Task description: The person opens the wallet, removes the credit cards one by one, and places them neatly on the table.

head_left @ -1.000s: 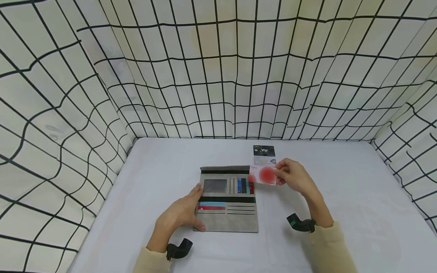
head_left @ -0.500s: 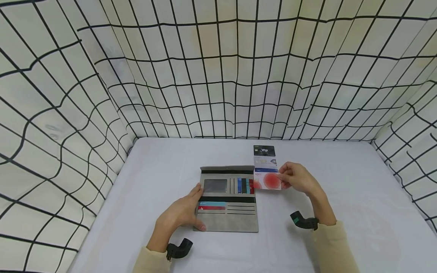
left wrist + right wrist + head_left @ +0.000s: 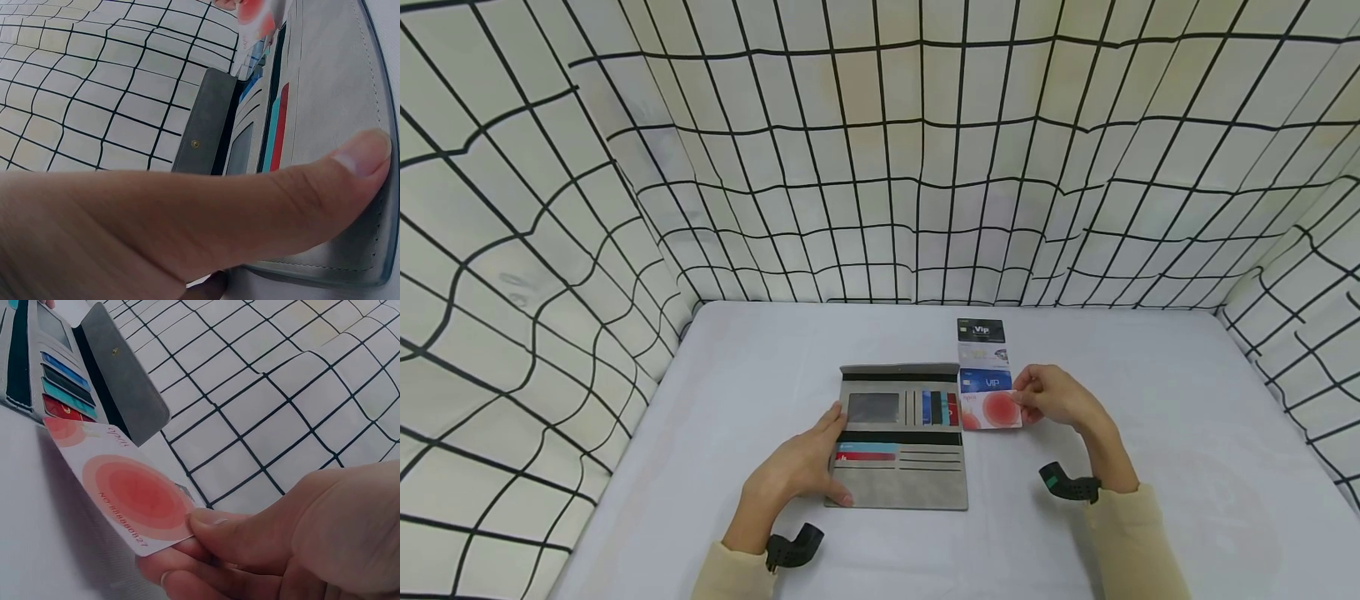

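Note:
A grey wallet (image 3: pixel 895 487) lies unfolded on the table, with several cards tucked in its slots. My left hand (image 3: pixel 797 462) rests on its left side, the thumb (image 3: pixel 325 187) stretched straight over the lower panel in the left wrist view. Between thumb and fingers, my right hand (image 3: pixel 1056 398) pinches the right end of a white card with red circles (image 3: pixel 992 410), just right of the wallet. Above that card lie a blue VIP card (image 3: pixel 985 381), a silver card (image 3: pixel 981 356) and a black Vip card (image 3: pixel 981 331) in a column.
A white cloth covers the table (image 3: pixel 737 358). Black-gridded white panels (image 3: pixel 880 208) rise behind it and at both sides. A black wrist camera (image 3: pixel 793 547) sits on the left wrist, another camera (image 3: pixel 1070 485) on the right. In the wallet, a blue-and-red card pair (image 3: pixel 865 452) shows at lower left.
My right hand has drawn the red-circle card down and slightly right, uncovering the silver card and then the blue VIP card. The left hand and wallet stay put.

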`<state>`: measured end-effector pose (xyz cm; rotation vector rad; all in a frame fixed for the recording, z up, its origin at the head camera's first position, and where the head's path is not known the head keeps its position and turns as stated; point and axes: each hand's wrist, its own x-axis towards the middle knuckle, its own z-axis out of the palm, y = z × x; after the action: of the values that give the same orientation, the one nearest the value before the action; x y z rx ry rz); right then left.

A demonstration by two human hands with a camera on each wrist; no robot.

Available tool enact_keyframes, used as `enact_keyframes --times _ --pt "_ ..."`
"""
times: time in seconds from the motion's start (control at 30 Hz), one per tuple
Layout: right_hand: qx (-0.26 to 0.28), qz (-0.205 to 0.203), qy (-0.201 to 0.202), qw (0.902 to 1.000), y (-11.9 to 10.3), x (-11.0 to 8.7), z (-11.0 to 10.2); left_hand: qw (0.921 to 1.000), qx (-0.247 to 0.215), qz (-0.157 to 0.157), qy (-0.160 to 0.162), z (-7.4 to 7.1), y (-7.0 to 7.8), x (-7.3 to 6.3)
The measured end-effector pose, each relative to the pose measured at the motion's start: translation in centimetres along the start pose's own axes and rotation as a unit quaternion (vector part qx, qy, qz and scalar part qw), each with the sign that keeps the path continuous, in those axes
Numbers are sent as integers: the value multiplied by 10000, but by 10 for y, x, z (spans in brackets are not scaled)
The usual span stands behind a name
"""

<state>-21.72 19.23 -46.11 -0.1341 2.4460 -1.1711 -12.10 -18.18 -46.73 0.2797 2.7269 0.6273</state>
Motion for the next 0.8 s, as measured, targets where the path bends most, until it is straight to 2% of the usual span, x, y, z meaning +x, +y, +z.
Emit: enact_keyframes --times 0.4,0.63,0.8 --pt "-274 352 -121 9989 4 4 4 10000 5 -10 -26 0 0 0" --pt "-435 685 38 9967 4 8 8 10000 13 -13 -14 0 0 1" --pt "-555 676 112 9961 7 10 11 10000 38 -15 -2 1 0 1"
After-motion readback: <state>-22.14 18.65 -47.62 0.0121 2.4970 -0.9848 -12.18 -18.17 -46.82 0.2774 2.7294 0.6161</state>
